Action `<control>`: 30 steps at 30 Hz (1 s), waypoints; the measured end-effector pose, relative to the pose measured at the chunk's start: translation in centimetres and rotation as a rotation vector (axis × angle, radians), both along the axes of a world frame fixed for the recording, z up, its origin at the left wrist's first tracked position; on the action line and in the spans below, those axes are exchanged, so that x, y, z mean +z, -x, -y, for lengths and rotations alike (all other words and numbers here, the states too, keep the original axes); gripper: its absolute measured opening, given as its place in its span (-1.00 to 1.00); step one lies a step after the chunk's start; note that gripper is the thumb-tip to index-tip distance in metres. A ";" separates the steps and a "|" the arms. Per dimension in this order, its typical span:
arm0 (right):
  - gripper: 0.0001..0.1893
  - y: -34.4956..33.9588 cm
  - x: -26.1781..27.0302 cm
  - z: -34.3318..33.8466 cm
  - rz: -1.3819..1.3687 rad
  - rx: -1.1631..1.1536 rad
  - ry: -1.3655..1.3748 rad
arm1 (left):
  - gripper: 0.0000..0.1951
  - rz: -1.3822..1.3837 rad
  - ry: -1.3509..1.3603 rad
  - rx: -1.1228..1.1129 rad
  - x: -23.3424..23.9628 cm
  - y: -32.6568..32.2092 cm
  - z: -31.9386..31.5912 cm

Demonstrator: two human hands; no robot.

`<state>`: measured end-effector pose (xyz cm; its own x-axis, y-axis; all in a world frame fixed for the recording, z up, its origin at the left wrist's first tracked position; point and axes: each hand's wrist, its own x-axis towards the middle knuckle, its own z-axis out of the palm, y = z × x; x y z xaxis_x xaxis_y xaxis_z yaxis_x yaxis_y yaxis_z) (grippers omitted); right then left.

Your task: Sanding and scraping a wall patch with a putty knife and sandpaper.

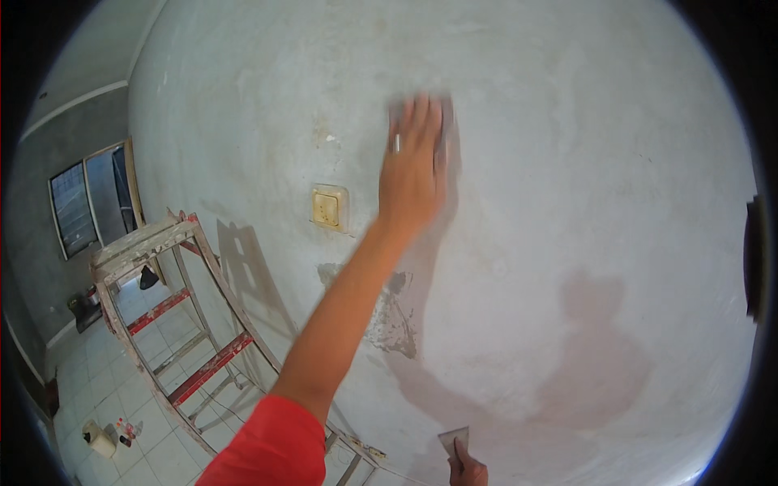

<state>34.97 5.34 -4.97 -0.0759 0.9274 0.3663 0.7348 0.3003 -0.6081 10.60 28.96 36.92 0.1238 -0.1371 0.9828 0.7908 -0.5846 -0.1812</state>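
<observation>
My left hand (412, 161), blurred by motion and wearing a ring, presses a flat grey pad (448, 115) against the plastered wall (510, 212). Only the pad's edges show around the fingers, so its exact kind is unclear. Down at the bottom of the view my right hand (468, 469) grips a putty knife (454, 438), its broad blade pointing up. A yellowed light switch (326, 208) sits on the wall to the left of my left wrist. Behind my forearm lies a rough, darker grey patch (395, 322), partly hidden.
A paint-spattered stepladder (206, 376) with red treads stands at left beside the wall. On the tiled floor (164, 458) are a cut plastic container (99, 438) and small items (127, 431). A window (91, 197) is beyond; a dark object (752, 261) edges the right.
</observation>
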 end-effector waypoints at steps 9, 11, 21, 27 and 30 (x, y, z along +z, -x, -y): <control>-0.32 1.4 27.8 -10.9 0.446 -0.282 -0.661 | -0.45 -0.050 -0.037 0.021 5.6 0.9 -0.5; -0.47 4.4 35.5 -12.4 0.526 -0.309 -0.778 | -0.45 -0.061 0.011 -0.050 11.3 2.1 -0.1; -0.55 6.8 37.0 -11.4 0.588 -0.383 -0.724 | -0.46 -0.094 0.198 -0.111 -7.5 2.4 2.0; -0.58 11.9 48.8 -14.4 0.640 -0.308 -1.025 | -0.51 -0.025 0.069 -0.108 9.1 5.2 -0.7; -0.59 13.5 51.5 -14.5 0.586 -0.374 -0.989 | -0.47 0.006 0.119 -0.196 12.4 4.2 2.3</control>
